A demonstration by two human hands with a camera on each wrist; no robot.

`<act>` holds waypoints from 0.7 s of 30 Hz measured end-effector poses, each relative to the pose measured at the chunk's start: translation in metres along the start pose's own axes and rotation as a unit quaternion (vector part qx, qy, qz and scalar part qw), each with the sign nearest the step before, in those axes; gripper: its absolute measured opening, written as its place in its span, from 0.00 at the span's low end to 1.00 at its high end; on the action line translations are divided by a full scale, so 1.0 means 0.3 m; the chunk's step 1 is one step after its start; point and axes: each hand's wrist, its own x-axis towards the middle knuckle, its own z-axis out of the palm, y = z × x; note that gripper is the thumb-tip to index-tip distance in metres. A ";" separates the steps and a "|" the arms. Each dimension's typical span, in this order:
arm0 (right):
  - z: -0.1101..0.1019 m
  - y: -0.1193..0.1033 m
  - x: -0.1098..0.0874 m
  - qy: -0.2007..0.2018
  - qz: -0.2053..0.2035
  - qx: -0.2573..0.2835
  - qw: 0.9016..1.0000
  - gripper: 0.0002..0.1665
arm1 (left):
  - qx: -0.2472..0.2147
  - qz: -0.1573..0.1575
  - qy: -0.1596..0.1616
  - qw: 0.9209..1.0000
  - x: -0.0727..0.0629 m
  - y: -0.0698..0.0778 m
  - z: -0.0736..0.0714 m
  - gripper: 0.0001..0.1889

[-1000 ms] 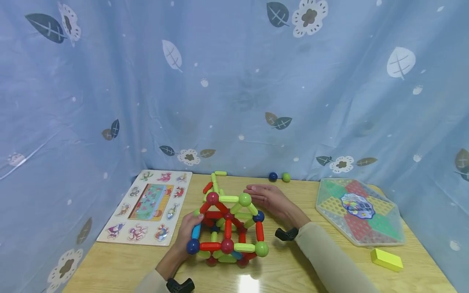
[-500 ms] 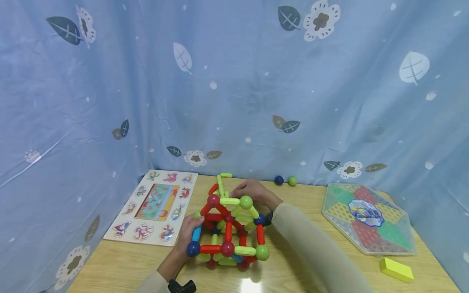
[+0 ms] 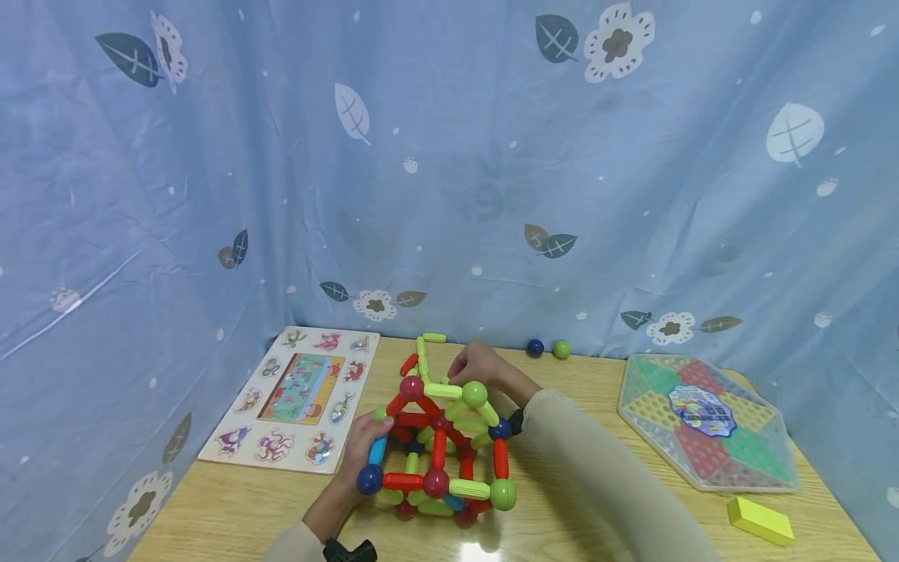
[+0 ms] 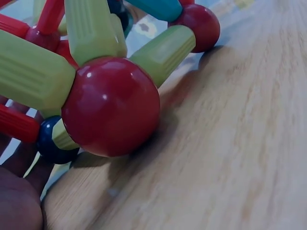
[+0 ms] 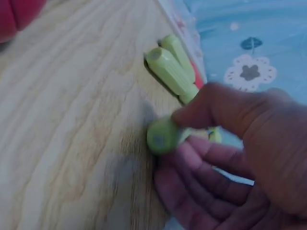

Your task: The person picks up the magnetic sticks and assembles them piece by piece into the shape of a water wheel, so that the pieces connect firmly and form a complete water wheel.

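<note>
A framework of magnetic rods and balls in red, light green and blue stands on the wooden table. My left hand grips its left side, thumb near a blue rod. Low in the left wrist view, a large dark red ball of the framework rests close to the tabletop. Behind the framework is my right hand. In the right wrist view it pinches a light green magnetic rod between thumb and fingers, just over or on the table. Loose green rods lie beside it.
A sea-animal puzzle board lies at left. Several loose rods are behind the framework. A blue ball and a green ball sit by the curtain. At right are a hexagonal game box and a yellow block.
My right hand has moved left behind the framework, from held out with straight fingers to pinching a green rod. The left hand keeps its grip. The head view has shifted slightly.
</note>
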 end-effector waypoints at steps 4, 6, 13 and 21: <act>-0.037 0.034 -0.067 0.003 -0.012 -0.052 0.999 0.05 | -0.004 -0.005 -0.009 1.000 -0.007 0.015 0.019 0.23; -0.066 0.070 -0.112 0.001 -0.009 -0.025 1.000 0.08 | -0.008 -0.011 -0.003 1.000 -0.014 0.041 0.038 0.23; -0.145 0.226 -0.293 0.037 0.024 0.161 0.986 0.19 | -0.016 0.017 -0.022 0.999 0.001 0.038 0.061 0.21; -0.156 0.208 -0.523 0.127 -0.011 0.327 0.936 0.23 | -0.030 0.020 -0.016 0.999 0.038 0.026 0.133 0.21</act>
